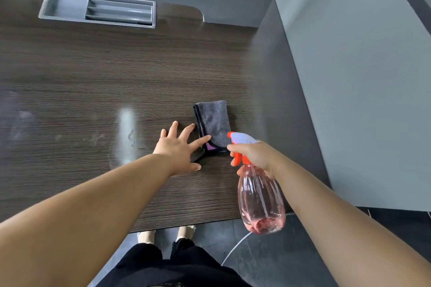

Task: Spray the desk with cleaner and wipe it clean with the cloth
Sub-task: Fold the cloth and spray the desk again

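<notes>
A dark wood-grain surface (70, 65), seen from above. At its far left, a grey recessed tray (96, 8) is set into it. Nearer the middle, pale streaks catch the light and may be wet spray. The left hand (178, 149) is spread flat, its grip wide and holding nothing, with the forefinger tip touching the near corner of a folded grey cloth (213, 122) lying right of centre. The cloth looks soft, light and floppy, and is probably best gathered from above across its folds. Just right, the right hand (253, 155) has its grip wrapped around the neck of a clear pink spray bottle (260, 196), with fingers on the orange trigger. The bottle is nearly empty, so it is likely light, and its plastic looks rigid.
</notes>
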`<state>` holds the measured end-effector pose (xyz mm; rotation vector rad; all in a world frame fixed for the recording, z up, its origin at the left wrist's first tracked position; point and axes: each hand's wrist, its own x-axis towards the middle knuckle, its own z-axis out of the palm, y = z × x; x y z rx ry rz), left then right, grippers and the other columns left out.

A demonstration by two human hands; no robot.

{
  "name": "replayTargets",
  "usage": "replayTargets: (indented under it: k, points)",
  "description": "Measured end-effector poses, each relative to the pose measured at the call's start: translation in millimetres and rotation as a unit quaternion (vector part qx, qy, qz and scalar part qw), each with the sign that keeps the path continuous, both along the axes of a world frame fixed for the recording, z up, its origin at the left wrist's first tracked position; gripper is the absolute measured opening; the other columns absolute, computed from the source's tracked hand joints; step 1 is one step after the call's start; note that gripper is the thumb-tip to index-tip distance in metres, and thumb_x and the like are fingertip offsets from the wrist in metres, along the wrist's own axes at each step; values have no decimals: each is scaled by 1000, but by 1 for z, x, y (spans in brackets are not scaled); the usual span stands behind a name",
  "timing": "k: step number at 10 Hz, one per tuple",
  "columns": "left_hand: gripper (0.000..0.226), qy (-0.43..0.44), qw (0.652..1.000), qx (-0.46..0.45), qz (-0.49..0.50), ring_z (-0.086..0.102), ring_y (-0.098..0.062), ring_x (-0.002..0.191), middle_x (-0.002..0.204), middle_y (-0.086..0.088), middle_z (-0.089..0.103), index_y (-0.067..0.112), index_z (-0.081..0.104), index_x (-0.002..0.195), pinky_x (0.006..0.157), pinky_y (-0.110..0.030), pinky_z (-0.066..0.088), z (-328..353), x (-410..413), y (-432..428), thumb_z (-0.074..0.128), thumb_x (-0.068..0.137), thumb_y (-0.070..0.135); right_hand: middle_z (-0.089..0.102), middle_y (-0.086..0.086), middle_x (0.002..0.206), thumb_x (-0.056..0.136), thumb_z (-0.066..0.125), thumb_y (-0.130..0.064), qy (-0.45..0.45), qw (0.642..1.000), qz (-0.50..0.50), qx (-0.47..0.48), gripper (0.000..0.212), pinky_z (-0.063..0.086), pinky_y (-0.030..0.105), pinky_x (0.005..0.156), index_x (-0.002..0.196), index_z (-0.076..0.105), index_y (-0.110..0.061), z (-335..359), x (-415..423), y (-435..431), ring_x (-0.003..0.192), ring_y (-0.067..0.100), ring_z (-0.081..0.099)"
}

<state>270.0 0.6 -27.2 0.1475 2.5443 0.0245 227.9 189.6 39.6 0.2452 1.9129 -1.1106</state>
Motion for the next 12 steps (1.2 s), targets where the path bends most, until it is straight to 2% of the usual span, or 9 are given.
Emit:
replayTargets:
  k: [2,4,5,7,8,9,10,11,12]
  points:
    - [83,-2,1000,1,1,-11,-38,142,157,3,-14,53,-19,138,116,-53,9,1,1,0,41,84,69,66,10,103,92,56,-35,63,997,37,14,52,54,32,76,141,37,-40,-1,-6,-3,59,18,62]
    - [83,-2,1000,3,3,-11,-38,142,157,3,-13,53,-19,138,116,-53,9,0,1,0,42,83,69,59,9,93,94,54,-28,54,998,-1,-13,49,50,31,63,140,40,-35,4,-10,-12,61,21,58]
    - [83,1,1000,4,3,-11,-38,142,157,3,-13,53,-18,139,116,-53,9,0,1,0,42,83,69,63,14,101,93,55,-31,38,999,20,2,47,51,29,62,138,42,-33,1,-8,-10,58,19,58]
    - [83,1,1000,4,-1,-10,-39,142,157,3,-13,52,-18,139,115,-54,9,0,0,-1,41,84,69,60,9,94,91,57,-30,18,999,40,30,46,55,34,66,135,47,-25,-10,5,-2,68,21,60]
    - [83,4,1000,3,-3,-10,-40,142,157,3,-12,52,-18,139,115,-54,9,-2,0,-2,41,83,70,65,12,102,92,54,-34,14,996,73,50,49,52,24,63,139,40,-37,-9,10,5,59,18,61]
    - [83,5,1000,1,-2,-10,-39,142,157,3,-13,53,-18,139,115,-54,9,-2,1,-1,41,83,70,65,10,91,90,58,-32,2,997,64,53,45,53,32,70,132,51,-17,-11,17,8,59,20,61]
    - [83,5,1000,1,-2,-10,-39,142,157,3,-13,53,-18,139,116,-54,9,-2,1,-2,41,83,69,64,8,87,88,59,-30,1,997,46,63,40,53,30,68,125,56,-15,-12,20,12,58,20,61]
    - [82,4,1000,4,-1,-11,-39,142,157,3,-13,53,-18,139,116,-54,9,-1,1,-1,41,84,69,65,7,90,89,58,-29,12,997,24,67,36,51,22,62,125,53,-28,-7,20,16,57,19,60]
    - [82,2,1000,4,-2,-11,-39,142,157,3,-13,53,-18,139,115,-53,9,0,1,-1,41,84,69,64,7,85,89,58,-29,20,997,16,71,37,51,27,65,123,57,-17,-7,17,18,55,17,59]
